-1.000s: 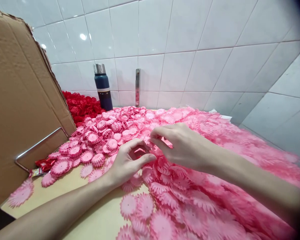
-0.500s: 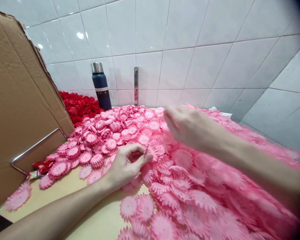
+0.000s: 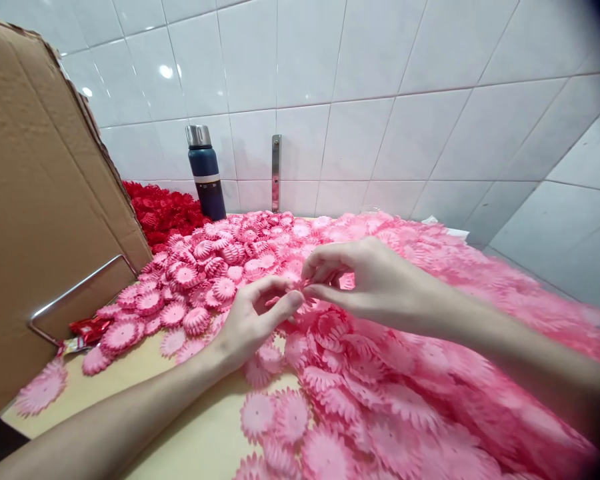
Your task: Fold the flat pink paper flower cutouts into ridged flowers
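My left hand [image 3: 260, 313] is closed in a pinch, thumb against fingertips, on a pink fabric flower petal disc [image 3: 308, 305], mostly hidden by the fingers. Facing it, my right hand [image 3: 353, 277] has its thumb and forefinger pinched together at the same spot. Whatever sits in the right fingertips is too small and covered to make out. Beneath and around both hands spreads a heap of pink scalloped petal discs [image 3: 325, 453], many with a small dark hole in the middle.
A cardboard box [image 3: 45, 200] with a metal wire handle [image 3: 80, 287] stands at left, by a red wrapper [image 3: 87, 330]. Behind are dark red petals [image 3: 165, 207], a blue bottle [image 3: 207, 177] and a metal bracket [image 3: 276, 173] on the tiled wall. Yellow tabletop [image 3: 190, 427] shows in front.
My right hand has come down and toward my left hand, from above the heap to fingertips meeting. My left hand has stayed nearly in place, still pinching.
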Tool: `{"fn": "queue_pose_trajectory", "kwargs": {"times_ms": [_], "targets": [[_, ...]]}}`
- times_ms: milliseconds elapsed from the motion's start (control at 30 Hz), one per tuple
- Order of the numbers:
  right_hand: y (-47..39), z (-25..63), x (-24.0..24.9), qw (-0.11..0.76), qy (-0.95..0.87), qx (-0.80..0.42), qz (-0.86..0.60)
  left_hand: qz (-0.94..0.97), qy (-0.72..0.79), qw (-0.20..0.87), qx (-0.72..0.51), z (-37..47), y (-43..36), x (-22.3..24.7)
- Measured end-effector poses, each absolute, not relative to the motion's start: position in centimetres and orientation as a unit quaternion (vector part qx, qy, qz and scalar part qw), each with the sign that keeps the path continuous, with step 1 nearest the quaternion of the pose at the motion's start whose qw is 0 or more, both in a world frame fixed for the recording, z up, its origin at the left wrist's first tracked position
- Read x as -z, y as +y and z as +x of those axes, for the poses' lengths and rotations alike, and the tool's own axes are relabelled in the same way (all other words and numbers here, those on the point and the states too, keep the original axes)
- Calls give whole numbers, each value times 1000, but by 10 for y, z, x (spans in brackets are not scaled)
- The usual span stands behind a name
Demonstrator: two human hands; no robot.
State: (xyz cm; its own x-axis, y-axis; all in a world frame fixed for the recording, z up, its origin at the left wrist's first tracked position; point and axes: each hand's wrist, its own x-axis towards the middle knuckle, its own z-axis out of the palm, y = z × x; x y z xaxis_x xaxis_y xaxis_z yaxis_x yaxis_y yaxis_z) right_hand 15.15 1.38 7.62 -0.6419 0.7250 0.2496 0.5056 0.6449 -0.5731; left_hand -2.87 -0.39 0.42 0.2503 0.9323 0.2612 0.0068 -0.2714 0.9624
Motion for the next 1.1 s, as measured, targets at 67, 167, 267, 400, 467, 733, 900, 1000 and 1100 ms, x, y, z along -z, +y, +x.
{"fn": "queue_pose_trajectory", "kwargs": {"times_ms": [67,167,267,400,467,733,900,1000,1100], "targets": [[13,151,-76,229,-875,-223,-364,621,380,469,-499,-29,-3,-4],[12,151,-76,228,-879,-207,-364,629,404,446,-492,-28,-3,-2],[11,151,-75,234,-881,-204,-356,653,431,402,-476,-27,-5,-2],[10,150,-74,224,-901,-177,-326,678,430,364,-472,-27,-7,-4],[9,150,-73,206,-908,-164,-325,683,437,355,-465,-27,-8,-4],[7,148,-74,202,-905,-167,-334,685,447,346,-460,-28,-7,-3],[11,147,-70,232,-903,-142,-331,677,441,380,-451,-27,-9,-2],[12,147,-66,236,-908,-133,-319,668,432,408,-448,-27,-8,-1],[13,147,-62,230,-917,-109,-307,663,420,414,-461,-28,-7,-2]]}}
